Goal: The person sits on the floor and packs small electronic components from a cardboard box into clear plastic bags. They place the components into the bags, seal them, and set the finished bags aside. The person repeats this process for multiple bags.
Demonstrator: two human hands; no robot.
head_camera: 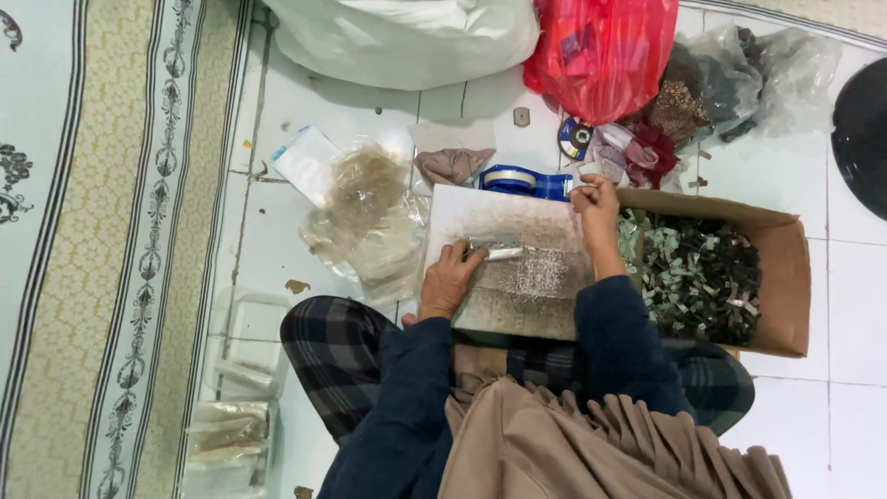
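Observation:
I sit cross-legged on a tiled floor with a white board (480, 217) across my lap. My left hand (450, 277) presses a small silvery packet (496, 250) down onto the board, above a patch of glittery grey material (536, 273). My right hand (596, 205) is at the board's far right corner, fingers pinched on a small pale piece (585, 180) close to a blue tape dispenser (524, 180). To the right of the board lies a brown cardboard box (785, 268) filled with several small dark and greenish pieces (698, 273).
Crumpled clear plastic bags (370, 217) lie left of the board. A large white sack (407, 37), a red plastic bag (601, 51) and grey bags (739, 74) stand at the back. A patterned rug (111, 231) runs along the left. Clear containers (240, 370) sit by my left knee.

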